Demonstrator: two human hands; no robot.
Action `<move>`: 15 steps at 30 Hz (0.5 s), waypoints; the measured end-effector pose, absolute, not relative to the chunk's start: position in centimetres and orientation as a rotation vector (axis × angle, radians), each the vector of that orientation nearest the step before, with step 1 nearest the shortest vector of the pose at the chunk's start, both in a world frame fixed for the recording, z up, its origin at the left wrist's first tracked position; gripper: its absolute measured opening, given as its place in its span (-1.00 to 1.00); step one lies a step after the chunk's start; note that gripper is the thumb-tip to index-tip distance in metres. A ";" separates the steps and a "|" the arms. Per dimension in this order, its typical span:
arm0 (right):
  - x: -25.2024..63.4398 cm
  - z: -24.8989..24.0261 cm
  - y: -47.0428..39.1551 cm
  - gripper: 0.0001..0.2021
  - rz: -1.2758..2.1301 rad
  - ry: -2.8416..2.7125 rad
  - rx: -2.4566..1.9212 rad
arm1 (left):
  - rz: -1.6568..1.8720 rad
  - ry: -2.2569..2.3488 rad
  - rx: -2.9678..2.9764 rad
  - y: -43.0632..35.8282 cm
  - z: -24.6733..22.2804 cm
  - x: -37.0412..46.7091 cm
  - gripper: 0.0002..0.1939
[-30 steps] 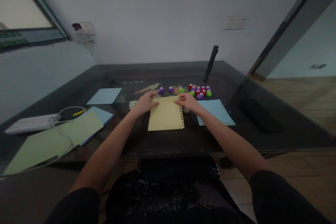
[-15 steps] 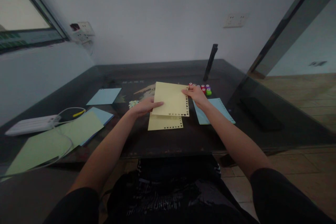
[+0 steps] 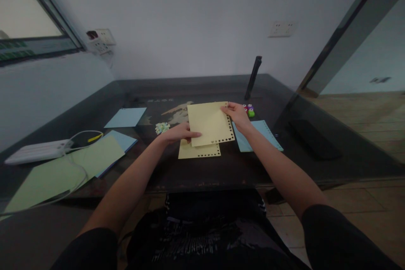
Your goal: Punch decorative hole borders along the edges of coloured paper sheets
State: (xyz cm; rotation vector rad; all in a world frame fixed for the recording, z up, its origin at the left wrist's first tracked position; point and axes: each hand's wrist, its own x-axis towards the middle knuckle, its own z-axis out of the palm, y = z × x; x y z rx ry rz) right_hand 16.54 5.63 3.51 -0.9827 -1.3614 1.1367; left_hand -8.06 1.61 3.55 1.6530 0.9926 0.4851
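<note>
A pale yellow sheet of paper [image 3: 209, 121], with small shapes punched along its right and bottom edges, is held up between both hands. My left hand [image 3: 177, 132] pinches its lower left side, thumb on top. At the upper right corner my right hand [image 3: 238, 114] grips it between thumb and fingers. Below it, partly covered, a second yellow punched sheet [image 3: 190, 152] lies on the dark table. Left of my left hand is a small pile of paper cut-outs [image 3: 162, 127]. Colourful little craft punches [image 3: 251, 112] stand just beyond my right hand, some hidden by it.
Light blue punched paper [image 3: 249, 141] lies under my right forearm. At the left are a blue sheet [image 3: 126, 117], large green sheets [image 3: 63, 171] and a white power strip [image 3: 38, 152] with a cable. A black upright object [image 3: 253, 78] stands at the back right.
The held yellow sheet has turned slightly anticlockwise and shifted a little right, its lower edge now slanting. Both hands keep hold of it.
</note>
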 end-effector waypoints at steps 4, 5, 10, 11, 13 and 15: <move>16.5 3.7 5.5 -0.79 1.104 -1.346 -1.011 | 0.554 0.995 1.557 1.0 3.8 -7.7 -0.66; 16.4 3.7 5.5 -0.79 1.103 -1.343 -1.010 | 0.569 0.997 1.529 0.9 3.9 -7.6 -0.65; 16.4 3.9 5.5 -0.82 1.089 -1.333 -1.014 | 0.598 1.016 1.518 0.5 4.1 -7.2 -0.67; 16.4 3.9 5.5 -0.84 1.084 -1.335 -1.021 | 0.625 1.024 1.539 0.5 4.1 -7.2 -0.67; 16.4 4.0 5.4 -0.86 1.081 -1.344 -1.030 | 0.680 1.041 1.589 0.5 3.9 -7.2 -0.69; 16.3 4.0 5.4 -0.87 1.089 -1.350 -1.019 | 0.690 1.038 1.632 0.7 3.6 -7.2 -0.71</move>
